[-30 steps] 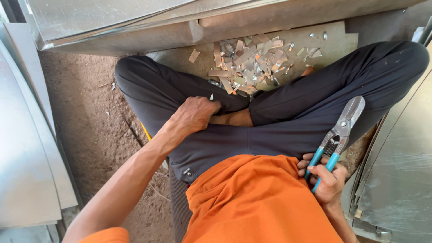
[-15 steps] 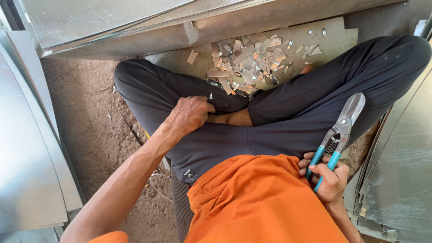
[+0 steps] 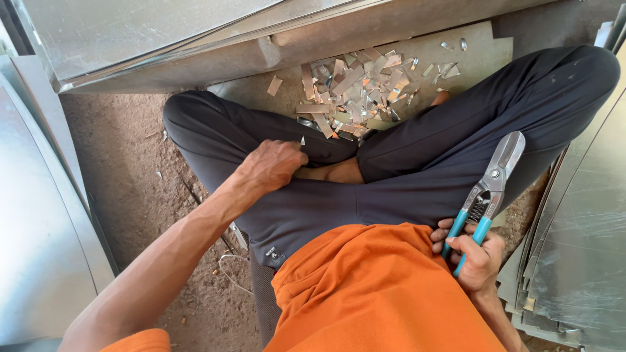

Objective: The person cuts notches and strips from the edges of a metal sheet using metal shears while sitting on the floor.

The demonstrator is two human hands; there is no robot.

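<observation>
Tin snips with teal-coated handles, a coiled spring at the pivot and short grey steel blades (image 3: pixel 486 195) sit in the right hand (image 3: pixel 475 255), which is clenched round both handles beside the orange shirt (image 3: pixel 372 293); the closed blades point up over the right thigh. Further out, the left hand (image 3: pixel 274 164) rests curled on the dark trousers (image 3: pixel 404 163), pinching a small metal sliver. Beyond lies a heap of silvery sheet-metal offcuts (image 3: pixel 358 94).
</observation>
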